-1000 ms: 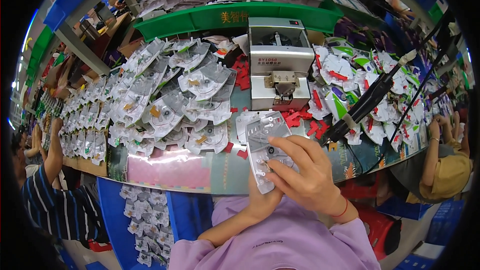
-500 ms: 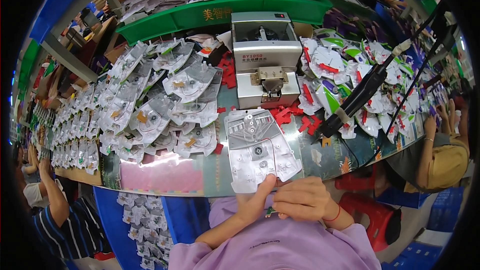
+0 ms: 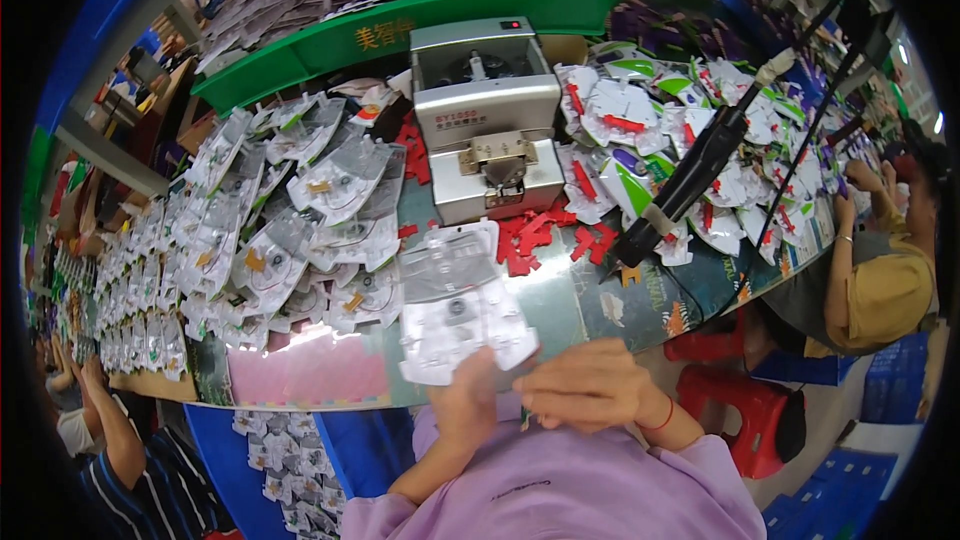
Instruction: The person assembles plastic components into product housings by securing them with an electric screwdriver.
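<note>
My left hand (image 3: 467,398), smeared by motion, grips the lower edge of a white and grey plastic housing (image 3: 464,325). Molded posts and a round dark part show on the housing's inner face, and its upper end lies just in front of the silver machine. My right hand (image 3: 590,387) is closed beside the housing's lower right corner, its fingers pinched together. From beneath those fingers pokes a small green circuit board (image 3: 525,419), mostly hidden. A red string circles my right wrist.
The silver screw-feeding machine (image 3: 488,125) stands mid-table, with red plastic pieces (image 3: 522,240) around it. Housings (image 3: 345,180) are piled left; white-green parts (image 3: 640,105) are heaped right. A black electric screwdriver (image 3: 690,185) hangs above the right side. People sit at both sides.
The view has shifted, so the machine and piles appear further left. Still in my left hand, the housing has tilted slightly and moved left with it. My right hand keeps its pinch.
</note>
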Tool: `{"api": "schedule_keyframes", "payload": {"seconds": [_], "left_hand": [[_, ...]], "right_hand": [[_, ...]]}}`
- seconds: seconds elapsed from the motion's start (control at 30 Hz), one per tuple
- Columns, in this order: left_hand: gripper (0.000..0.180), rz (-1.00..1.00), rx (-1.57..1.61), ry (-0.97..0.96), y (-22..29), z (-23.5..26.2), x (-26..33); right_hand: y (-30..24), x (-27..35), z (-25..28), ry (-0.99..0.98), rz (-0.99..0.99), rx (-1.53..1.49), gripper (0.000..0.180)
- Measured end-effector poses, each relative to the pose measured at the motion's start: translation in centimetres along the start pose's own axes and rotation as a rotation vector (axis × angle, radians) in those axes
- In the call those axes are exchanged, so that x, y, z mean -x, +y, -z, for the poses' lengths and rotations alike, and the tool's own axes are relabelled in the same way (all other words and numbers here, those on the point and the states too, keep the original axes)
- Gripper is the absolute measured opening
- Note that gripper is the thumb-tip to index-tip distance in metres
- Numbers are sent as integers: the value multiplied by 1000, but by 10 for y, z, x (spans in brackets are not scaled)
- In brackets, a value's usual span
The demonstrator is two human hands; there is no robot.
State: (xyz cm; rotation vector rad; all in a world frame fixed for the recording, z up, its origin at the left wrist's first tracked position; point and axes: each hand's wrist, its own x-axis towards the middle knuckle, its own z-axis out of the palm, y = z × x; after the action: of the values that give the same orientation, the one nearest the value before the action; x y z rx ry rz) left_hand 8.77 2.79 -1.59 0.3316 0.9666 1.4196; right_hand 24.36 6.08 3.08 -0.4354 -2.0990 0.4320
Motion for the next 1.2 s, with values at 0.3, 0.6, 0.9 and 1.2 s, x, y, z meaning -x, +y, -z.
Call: {"api": "schedule_keyframes", "payload": {"seconds": [0.3,0.6,0.9,1.2], "left_hand": [[38,-104,50,106,12,9,-6],[35,95,34,156,18,16,0],[29,19,37,144,12,1,-5],[22,56,-43,128,6,11,-8]], "right_hand": [[37,-4,30,-42,-488,533,14],[65,15,21,-594,-376,948,18],[64,22,18,-589,-356,1070,23],[65,27,7,-483,-423,951,23]]}}
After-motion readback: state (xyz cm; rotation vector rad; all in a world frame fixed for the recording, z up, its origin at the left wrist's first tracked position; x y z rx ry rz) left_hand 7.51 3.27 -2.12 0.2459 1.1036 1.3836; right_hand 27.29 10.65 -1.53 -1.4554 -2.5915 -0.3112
